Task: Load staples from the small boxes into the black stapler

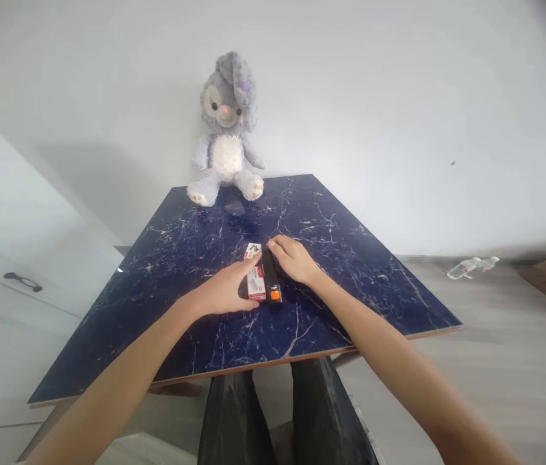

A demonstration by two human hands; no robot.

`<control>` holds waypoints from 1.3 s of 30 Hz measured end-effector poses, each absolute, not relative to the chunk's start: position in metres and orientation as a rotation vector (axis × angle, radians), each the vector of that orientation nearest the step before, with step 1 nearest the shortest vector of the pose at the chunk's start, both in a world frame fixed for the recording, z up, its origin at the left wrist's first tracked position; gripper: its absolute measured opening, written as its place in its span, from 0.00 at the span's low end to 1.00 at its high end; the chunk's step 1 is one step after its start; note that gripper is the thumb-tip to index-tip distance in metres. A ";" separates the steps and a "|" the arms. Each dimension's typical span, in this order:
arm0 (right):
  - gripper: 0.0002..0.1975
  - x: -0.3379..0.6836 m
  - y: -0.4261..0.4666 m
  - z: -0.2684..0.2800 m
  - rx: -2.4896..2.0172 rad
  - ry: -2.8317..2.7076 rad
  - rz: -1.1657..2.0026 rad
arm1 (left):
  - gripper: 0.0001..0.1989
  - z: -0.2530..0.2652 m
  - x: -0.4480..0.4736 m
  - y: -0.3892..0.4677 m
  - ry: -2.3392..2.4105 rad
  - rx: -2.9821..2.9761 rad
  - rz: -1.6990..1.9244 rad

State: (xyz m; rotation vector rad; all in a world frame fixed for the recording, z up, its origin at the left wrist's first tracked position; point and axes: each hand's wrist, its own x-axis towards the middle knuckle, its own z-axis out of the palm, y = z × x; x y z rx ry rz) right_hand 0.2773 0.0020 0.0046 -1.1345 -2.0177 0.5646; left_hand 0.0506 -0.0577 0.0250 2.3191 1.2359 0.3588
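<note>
Covering white box (256,287) partly: left hand (227,287)

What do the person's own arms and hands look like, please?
The left hand and right hand are both ungloved, with no watch or bracelet visible at the wrists. The left forearm and right forearm are bare, with no sleeves in view.

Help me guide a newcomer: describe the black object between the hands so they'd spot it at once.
On the blue marbled table, look between the left hand and the right hand. The black object is immediately right of the red-and-white box. Unlike that box, it has a bright orange patch at its near end.
</note>
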 end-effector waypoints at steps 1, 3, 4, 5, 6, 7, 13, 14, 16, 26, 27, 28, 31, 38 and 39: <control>0.15 0.278 0.002 0.004 -1.139 -2.019 0.562 | 0.55 0.024 0.052 -0.059 1.253 2.313 0.358; 0.15 0.278 0.003 0.004 -1.144 -2.022 0.555 | 0.55 0.023 0.054 -0.060 1.280 2.301 0.369; 0.15 0.278 0.003 0.004 -1.146 -2.023 0.553 | 0.56 0.023 0.056 -0.061 1.286 2.301 0.380; 0.14 0.278 0.003 0.004 -1.147 -2.025 0.553 | 0.56 0.023 0.057 -0.062 1.290 2.305 0.397; 0.14 0.278 0.003 0.004 -1.147 -2.023 0.552 | 0.56 0.023 0.058 -0.062 1.291 2.310 0.411; 0.14 0.277 0.003 0.004 -1.147 -2.021 0.552 | 0.56 0.024 0.060 -0.063 1.291 2.314 0.419; 0.16 0.278 0.002 0.005 -1.139 -1.994 0.579 | 0.52 0.027 0.060 -0.063 1.269 2.386 0.465; 0.16 0.278 0.003 0.004 -1.141 -1.982 0.588 | 0.48 0.026 0.059 -0.062 1.253 2.409 0.530; 0.18 0.279 0.006 0.001 -1.154 -1.946 0.618 | 0.36 0.024 0.053 -0.055 1.284 2.417 0.720; 0.18 0.287 0.014 -0.005 -1.023 -1.928 0.949 | 0.23 0.018 0.040 0.010 1.213 2.430 0.530; 0.19 0.287 0.012 -0.004 -0.995 -1.938 0.967 | 0.21 0.020 0.041 0.008 1.224 2.399 0.525; 0.19 0.286 0.010 -0.003 -0.977 -1.947 0.971 | 0.20 0.022 0.042 0.005 1.244 2.367 0.518; 0.22 0.284 0.008 -0.003 -1.006 -1.961 0.903 | 0.23 0.030 0.038 -0.012 1.290 2.262 0.483; 0.20 0.288 -0.007 0.010 -1.337 -1.921 0.757 | 0.55 0.025 0.024 -0.068 1.355 2.235 0.377; 0.20 0.289 -0.014 0.012 -1.383 -1.924 0.762 | 0.57 0.021 0.027 -0.074 1.387 2.234 0.376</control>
